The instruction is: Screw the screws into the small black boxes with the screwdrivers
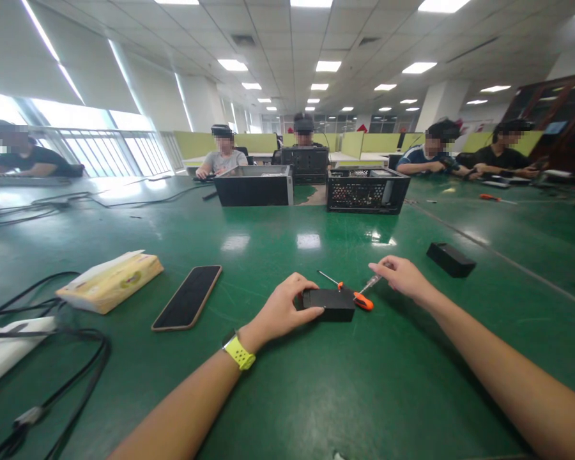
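Observation:
My left hand (290,303) grips the left end of a small black box (335,305) lying on the green table, thumb along its near side and fingers behind. In my right hand (402,276) is a thin screwdriver with a clear handle (374,280), pinched between thumb and fingers. Its shaft slants down to the left, and the tip is at the right end of the box; whether it touches cannot be made out. Just behind and beside the box lies an orange-handled screwdriver (363,301), partly hidden by it.
A second black box (451,259) lies to the right. On the left are a phone (188,298), a tissue pack (110,281), black cables (89,358) and a white power strip (14,348). Computer cases (368,190) stand farther back, with several people seated around the table.

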A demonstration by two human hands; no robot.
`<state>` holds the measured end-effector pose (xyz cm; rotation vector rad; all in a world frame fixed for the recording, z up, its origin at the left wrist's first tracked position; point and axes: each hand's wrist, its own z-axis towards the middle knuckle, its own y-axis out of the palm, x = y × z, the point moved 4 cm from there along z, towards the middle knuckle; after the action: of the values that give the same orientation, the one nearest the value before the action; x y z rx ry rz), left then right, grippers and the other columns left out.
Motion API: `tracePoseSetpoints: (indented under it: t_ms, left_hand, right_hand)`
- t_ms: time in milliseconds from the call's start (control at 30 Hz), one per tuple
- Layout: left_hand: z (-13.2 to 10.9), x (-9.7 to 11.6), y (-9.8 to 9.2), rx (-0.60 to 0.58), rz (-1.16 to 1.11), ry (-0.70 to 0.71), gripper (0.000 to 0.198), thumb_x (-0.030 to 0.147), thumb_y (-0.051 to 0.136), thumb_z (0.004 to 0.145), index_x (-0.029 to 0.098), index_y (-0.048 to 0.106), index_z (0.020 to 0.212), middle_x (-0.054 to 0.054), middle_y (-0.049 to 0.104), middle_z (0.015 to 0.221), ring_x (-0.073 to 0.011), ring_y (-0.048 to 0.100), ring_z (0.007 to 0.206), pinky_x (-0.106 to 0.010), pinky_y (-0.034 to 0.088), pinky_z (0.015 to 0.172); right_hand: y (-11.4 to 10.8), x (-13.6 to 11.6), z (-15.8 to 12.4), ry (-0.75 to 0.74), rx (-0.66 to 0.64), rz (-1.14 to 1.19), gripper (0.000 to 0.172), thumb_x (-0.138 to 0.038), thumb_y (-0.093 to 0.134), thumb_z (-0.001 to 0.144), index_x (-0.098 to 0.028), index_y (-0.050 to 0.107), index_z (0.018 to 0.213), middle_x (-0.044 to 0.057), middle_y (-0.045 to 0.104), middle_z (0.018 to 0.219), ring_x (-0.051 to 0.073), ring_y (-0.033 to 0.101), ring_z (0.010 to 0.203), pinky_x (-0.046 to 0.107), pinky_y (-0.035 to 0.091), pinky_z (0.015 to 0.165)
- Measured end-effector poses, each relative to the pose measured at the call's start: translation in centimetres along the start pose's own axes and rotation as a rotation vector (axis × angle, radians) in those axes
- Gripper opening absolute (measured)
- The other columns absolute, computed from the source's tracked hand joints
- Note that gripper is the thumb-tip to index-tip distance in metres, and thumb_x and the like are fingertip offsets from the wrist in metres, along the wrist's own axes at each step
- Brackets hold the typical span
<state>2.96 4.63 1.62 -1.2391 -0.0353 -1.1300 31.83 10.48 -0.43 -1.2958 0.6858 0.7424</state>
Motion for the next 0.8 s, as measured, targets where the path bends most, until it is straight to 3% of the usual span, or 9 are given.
tracePoseSetpoints:
  t_ms: [200, 367, 500, 600, 700, 800]
  left_hand:
    - [0.0, -0.2, 0.1, 0.010, -0.014, -0.014, 0.032, 0.036, 0.068, 0.081, 0.017, 0.064, 0.106, -0.005, 0.057, 0.097, -0.0183, 0.054, 0.087, -0.030, 0.043, 0.078]
    - [0.2, -0.2, 0.1, 0.009, -0.014, -0.019, 0.031, 0.036, 0.069, 0.080, 0.018, 0.065, 0.106, -0.005, 0.057, 0.096, -0.0184, 0.054, 0.087, -0.030, 0.044, 0.078]
    - [0.2, -0.2, 0.1, 0.016, -0.017, -0.017, 0.032, 0.036, 0.069, 0.080, 0.017, 0.064, 0.106, -0.005, 0.057, 0.096, -0.0180, 0.054, 0.086, -0.030, 0.044, 0.078]
    - [0.1, -0.2, 0.2, 0.012, -0.018, -0.027, 0.032, 0.037, 0.068, 0.081, 0.018, 0.065, 0.106, -0.005, 0.056, 0.095, -0.0178, 0.054, 0.086, -0.030, 0.044, 0.076]
    - [0.1, -0.2, 0.2, 0.010, -0.019, -0.033, 0.033, 0.039, 0.068, 0.081, 0.018, 0.065, 0.106, -0.005, 0.056, 0.095, -0.0179, 0.054, 0.085, -0.029, 0.044, 0.075]
    - [0.0, -0.2, 0.2, 0.016, -0.021, -0.026, 0.032, 0.039, 0.067, 0.081, 0.019, 0.065, 0.106, -0.005, 0.057, 0.095, -0.0177, 0.054, 0.085, -0.029, 0.044, 0.073]
  right_hand:
    - [-0.5, -2.0, -0.9, -0.069, 0.097, 0.340, 0.041, -0.054, 0.071, 0.070, -0.019, 0.054, 0.080, -0.007, 0.048, 0.048, 0.008, 0.042, 0.037, 0.020, 0.031, 0.036]
    - [0.2, -2.0, -1.0, -0.087, 0.013, 0.265, 0.039, -0.053, 0.068, 0.072, -0.018, 0.056, 0.083, -0.007, 0.049, 0.046, 0.009, 0.044, 0.038, 0.020, 0.033, 0.038]
    - [1.0, -0.7, -0.6, -0.013, -0.144, 0.113, 0.040, -0.056, 0.064, 0.075, -0.017, 0.057, 0.079, -0.003, 0.057, 0.058, 0.008, 0.047, 0.041, 0.020, 0.033, 0.038]
    - [1.6, 0.5, -0.3, 0.058, -0.259, -0.001, 0.044, -0.059, 0.063, 0.074, -0.016, 0.058, 0.068, -0.003, 0.054, 0.053, 0.007, 0.044, 0.038, 0.020, 0.029, 0.037]
    - [1.6, 0.7, -0.4, 0.075, -0.268, -0.007, 0.048, -0.062, 0.062, 0.074, -0.017, 0.053, 0.060, -0.005, 0.046, 0.045, 0.006, 0.039, 0.036, 0.020, 0.026, 0.036]
    - [1.1, -0.1, -0.6, 0.074, -0.199, 0.122, 0.047, -0.062, 0.064, 0.072, -0.018, 0.050, 0.064, -0.008, 0.039, 0.044, 0.005, 0.034, 0.035, 0.018, 0.021, 0.035]
